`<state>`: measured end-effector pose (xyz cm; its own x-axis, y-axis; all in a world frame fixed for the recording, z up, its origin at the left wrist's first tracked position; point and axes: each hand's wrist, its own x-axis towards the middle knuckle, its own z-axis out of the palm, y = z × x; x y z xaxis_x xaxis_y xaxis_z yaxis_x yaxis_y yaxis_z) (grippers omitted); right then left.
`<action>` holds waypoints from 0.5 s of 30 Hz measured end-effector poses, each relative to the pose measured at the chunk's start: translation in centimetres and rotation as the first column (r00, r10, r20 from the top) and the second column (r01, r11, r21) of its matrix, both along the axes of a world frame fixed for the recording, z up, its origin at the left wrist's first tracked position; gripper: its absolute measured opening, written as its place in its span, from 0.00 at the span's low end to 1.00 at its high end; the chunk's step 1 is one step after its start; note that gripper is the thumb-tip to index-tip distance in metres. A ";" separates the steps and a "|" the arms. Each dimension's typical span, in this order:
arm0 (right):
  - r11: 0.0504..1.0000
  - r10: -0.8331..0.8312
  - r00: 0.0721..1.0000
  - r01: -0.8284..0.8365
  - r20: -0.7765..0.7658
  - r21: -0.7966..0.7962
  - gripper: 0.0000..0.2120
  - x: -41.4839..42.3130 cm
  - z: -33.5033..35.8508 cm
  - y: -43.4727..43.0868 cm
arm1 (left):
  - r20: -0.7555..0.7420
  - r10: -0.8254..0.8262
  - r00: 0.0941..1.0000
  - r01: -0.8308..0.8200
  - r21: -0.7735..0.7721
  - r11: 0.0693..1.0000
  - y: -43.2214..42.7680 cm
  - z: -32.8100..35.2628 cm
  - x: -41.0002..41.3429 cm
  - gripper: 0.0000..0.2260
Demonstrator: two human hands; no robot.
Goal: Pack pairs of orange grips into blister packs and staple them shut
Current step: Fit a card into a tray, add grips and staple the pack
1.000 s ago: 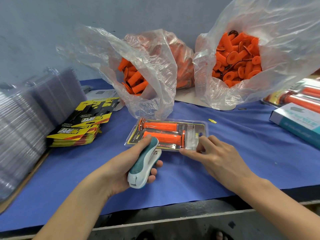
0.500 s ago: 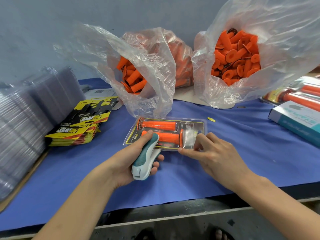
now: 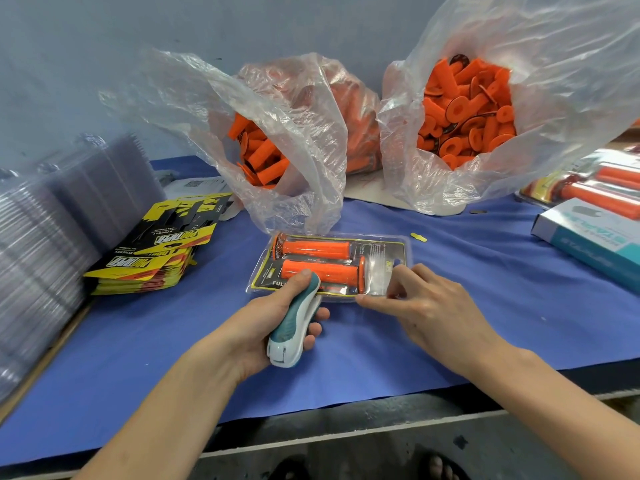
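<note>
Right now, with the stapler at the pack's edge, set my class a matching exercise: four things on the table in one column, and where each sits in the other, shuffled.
Things:
1 stapler
2 blister pack
3 printed cards
4 teal box

Places:
a stacked at the left of the blue cloth
b gripped by the left hand
c at the far right
d lying flat, held by the right hand

Pairs: 1-b, 2-d, 3-a, 4-c.
</note>
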<state>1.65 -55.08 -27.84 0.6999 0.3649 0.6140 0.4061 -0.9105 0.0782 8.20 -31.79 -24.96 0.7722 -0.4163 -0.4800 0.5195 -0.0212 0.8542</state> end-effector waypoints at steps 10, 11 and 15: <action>0.845 -0.124 0.990 0.070 0.068 0.530 0.06 -2.4 -0.5 3.9 | -0.010 0.037 0.999 -0.037 -0.019 0.999 0.0 0.1 -0.4 0.23; 0.653 -0.069 0.993 0.120 -0.099 0.748 0.05 -2.8 -0.2 5.3 | -0.006 0.039 0.999 -0.039 -0.018 0.999 -0.1 0.1 -0.5 0.23; -0.193 0.557 0.689 0.650 -0.463 0.735 0.11 -1.8 0.7 8.4 | -0.011 0.046 0.999 -0.046 -0.032 0.998 -0.4 0.0 -1.1 0.24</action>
<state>-0.17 -46.69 -27.11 0.9161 -0.1762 -0.3600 -0.2870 0.3387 -0.8961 7.09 -32.23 -24.92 0.7862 -0.3954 -0.4750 0.5279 0.0302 0.8487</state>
